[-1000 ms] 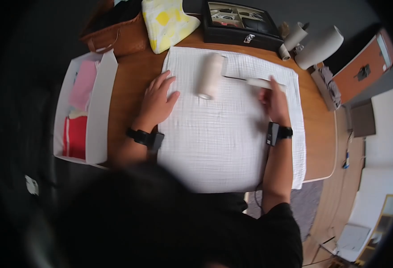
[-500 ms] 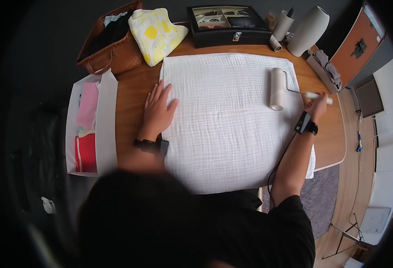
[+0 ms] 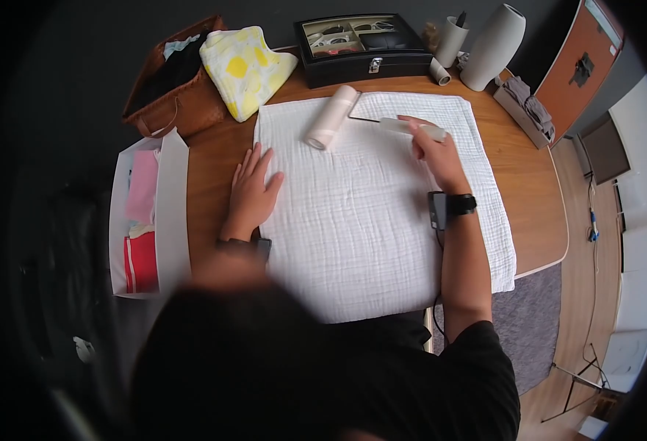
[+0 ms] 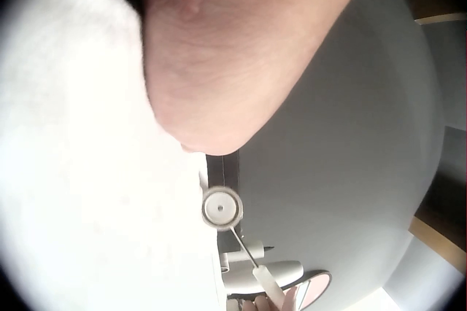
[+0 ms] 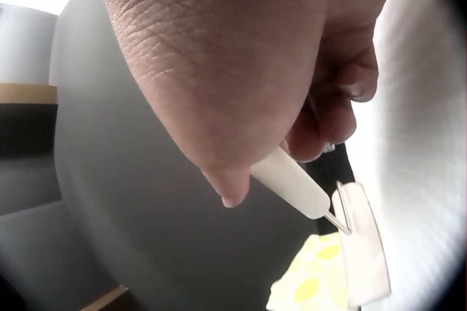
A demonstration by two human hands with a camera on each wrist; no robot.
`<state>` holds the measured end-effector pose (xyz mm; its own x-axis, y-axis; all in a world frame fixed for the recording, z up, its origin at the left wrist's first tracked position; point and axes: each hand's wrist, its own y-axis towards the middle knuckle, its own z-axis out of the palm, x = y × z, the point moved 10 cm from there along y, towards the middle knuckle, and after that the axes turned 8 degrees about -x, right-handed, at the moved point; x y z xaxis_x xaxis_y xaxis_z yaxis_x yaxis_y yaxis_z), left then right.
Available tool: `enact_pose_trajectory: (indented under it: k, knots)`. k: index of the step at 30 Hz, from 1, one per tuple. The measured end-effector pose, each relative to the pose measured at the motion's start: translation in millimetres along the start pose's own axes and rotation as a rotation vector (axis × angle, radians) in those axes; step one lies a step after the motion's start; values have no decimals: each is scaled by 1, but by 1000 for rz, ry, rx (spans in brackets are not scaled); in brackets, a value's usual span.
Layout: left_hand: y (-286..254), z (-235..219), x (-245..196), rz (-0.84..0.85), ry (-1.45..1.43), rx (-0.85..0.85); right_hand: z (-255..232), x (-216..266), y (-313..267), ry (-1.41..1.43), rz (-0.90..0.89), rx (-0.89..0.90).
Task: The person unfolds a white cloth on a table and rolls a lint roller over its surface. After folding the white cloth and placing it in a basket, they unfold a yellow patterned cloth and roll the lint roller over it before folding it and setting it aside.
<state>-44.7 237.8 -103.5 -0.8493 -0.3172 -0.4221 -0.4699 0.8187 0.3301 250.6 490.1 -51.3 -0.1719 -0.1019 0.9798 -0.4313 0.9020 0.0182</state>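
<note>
A white crinkled cloth (image 3: 353, 220) is spread over the wooden table. My right hand (image 3: 439, 156) grips the white handle of a lint roller (image 3: 331, 117), fingers curled round it in the right wrist view. The roller's pale cylinder (image 5: 363, 245) lies against the upper left part of the cloth, joined to the handle by a thin bent metal rod. In the left wrist view the round end of the lint roller (image 4: 222, 209) faces the camera. My left hand (image 3: 252, 189) rests flat on the cloth's left edge, fingers spread and straight.
At left stands a white box (image 3: 170, 213) of folded clothes, with a brown woven basket (image 3: 154, 110) and a yellow-patterned cloth (image 3: 242, 70) behind. A black glasses case (image 3: 367, 67), a white vase (image 3: 494, 48) and a small box of grey cloth (image 3: 525, 110) line the back.
The lint roller swept left, then right to the cloth's right edge, and is now back at the upper left with my right hand. The left hand stays at the left edge.
</note>
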Motion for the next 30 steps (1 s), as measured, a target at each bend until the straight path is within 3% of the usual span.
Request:
enact_pose_trajectory:
  k: [4, 9, 11, 13, 15, 18, 21, 25, 27, 30]
  knots:
    - [0, -1, -1, -4, -11, 1, -1, -5, 8, 89, -1, -78]
    - [-1, -2, -1, -9, -4, 1, -113, -55, 37, 381, 79, -262]
    - [-1, -1, 0, -4, 0, -3, -162, -77, 38, 638, 146, -389]
    - [-1, -1, 0, -4, 1, -6, -214, -107, 33, 710, 176, -655]
    - [-1, -1, 1, -2, 2, -11, -237, -117, 28, 806, 144, -692]
    - [-1, 1, 2, -1, 2, -13, -229, -115, 27, 783, 141, -735]
    - [-1, 1, 1, -2, 7, -2, -166, -87, 22, 703, 191, -746]
    - [0, 2, 2, 3, 10, 1, -75, -60, 27, 715, 154, -461]
    - [0, 2, 3, -1, 9, 4, -39, -51, 24, 784, 232, -342]
    - [0, 2, 2, -3, 5, 6, -29, -47, 23, 752, 277, -258]
